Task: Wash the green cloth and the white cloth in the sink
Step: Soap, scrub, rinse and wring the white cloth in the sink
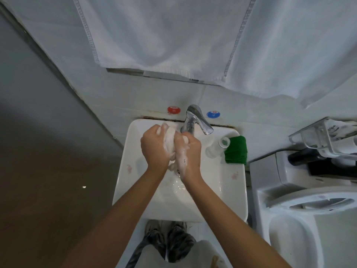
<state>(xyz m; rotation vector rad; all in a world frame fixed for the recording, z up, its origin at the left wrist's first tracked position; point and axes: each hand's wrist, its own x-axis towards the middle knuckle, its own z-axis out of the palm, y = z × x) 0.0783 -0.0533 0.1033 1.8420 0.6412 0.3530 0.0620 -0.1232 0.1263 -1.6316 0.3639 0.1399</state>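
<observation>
Both hands, left [154, 147] and right [190, 151], clenched the soapy white cloth [170, 140] over the sink [222, 180]; the green cloth [236, 149] sat folded on its rim, apparently unwashed.

No legible txt, red cap [173, 110] & blue cap [213, 114] markings (too blurred)

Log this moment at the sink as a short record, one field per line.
left hand: grips the white cloth, soapy
right hand: grips the same cloth, covered in suds
position: over the sink, in front of the faucet
green cloth: folded on the sink's right rim, untouched
bottle: beside the green cloth, on its left
towels: hanging above the sink
</observation>
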